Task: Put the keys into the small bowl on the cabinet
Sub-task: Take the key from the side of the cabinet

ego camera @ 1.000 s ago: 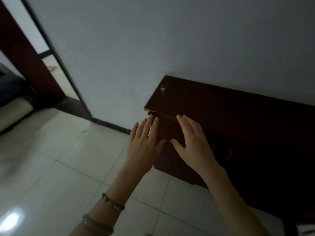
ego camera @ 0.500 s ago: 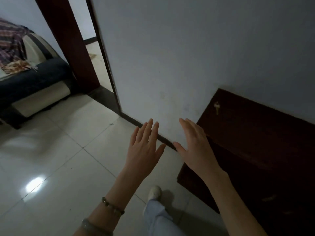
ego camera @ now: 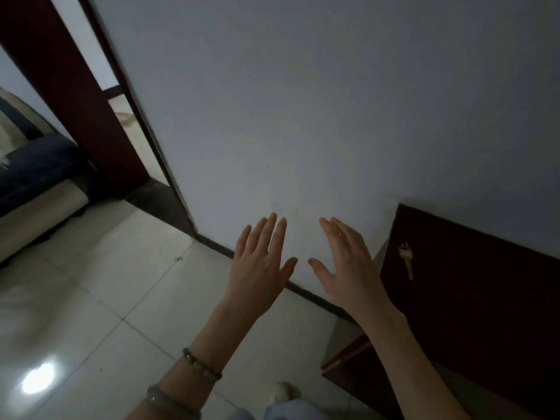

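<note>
A sofa [ego camera: 33,177] is cut off at the left edge. The left hand [ego camera: 260,268] and right hand [ego camera: 348,268] hover spread and empty. A brass key [ego camera: 406,260] lies on the dark cabinet [ego camera: 485,298], whose right end runs out of frame.

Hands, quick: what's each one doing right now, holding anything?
Left hand: open, fingers spread, holding nothing.
Right hand: open, holding nothing; the key lies untouched on the cabinet.
</note>
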{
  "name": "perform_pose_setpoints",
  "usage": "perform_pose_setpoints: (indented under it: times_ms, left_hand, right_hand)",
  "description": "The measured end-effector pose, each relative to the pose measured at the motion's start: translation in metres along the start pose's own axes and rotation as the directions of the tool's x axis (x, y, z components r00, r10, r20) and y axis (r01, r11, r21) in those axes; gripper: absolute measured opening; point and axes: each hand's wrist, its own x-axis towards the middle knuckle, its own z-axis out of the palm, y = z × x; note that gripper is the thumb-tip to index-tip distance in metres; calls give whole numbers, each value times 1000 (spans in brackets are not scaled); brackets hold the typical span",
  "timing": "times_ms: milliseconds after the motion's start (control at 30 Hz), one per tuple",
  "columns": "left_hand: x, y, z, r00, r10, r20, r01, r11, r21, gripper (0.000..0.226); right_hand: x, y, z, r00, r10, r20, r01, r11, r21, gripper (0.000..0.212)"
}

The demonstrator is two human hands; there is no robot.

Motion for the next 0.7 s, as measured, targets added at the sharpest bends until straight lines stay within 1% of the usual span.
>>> perform_pose_setpoints:
  times_ms: [67, 200, 367, 433, 500, 600, 700]
  left_hand:
    - [19, -1, 6, 999, 39, 5, -39, 999, -17, 67]
    - [59, 8, 20, 985, 169, 26, -168, 984, -57, 66]
    - [111, 30, 43, 927, 374, 34, -365, 920, -145, 65]
    - [131, 38, 53, 886, 461, 40, -449, 877, -171, 65]
    - [152, 45, 62, 834, 550, 43, -533, 823, -195, 65]
    - [187, 53, 74, 737, 675, 38, -650, 723, -234, 64]
    - [215, 59, 87, 613, 788, 58, -749, 602, -275, 63]
  right_hand:
    - [11, 9, -2, 999, 41, -10, -41, 999, 3, 69]
    - [20, 31, -8, 985, 158, -71, -160, 987, -16, 68]
    - [23, 62, -15, 928, 333, -168, -343, 939, -35, 68]
    - [24, 72, -16, 893, 397, -213, -412, 911, -26, 67]
    - [26, 80, -17, 843, 474, -256, -492, 871, -7, 66]
    - [31, 88, -17, 739, 594, -317, -613, 788, 47, 62]
    - [38, 91, -14, 618, 691, -376, -716, 692, 95, 59]
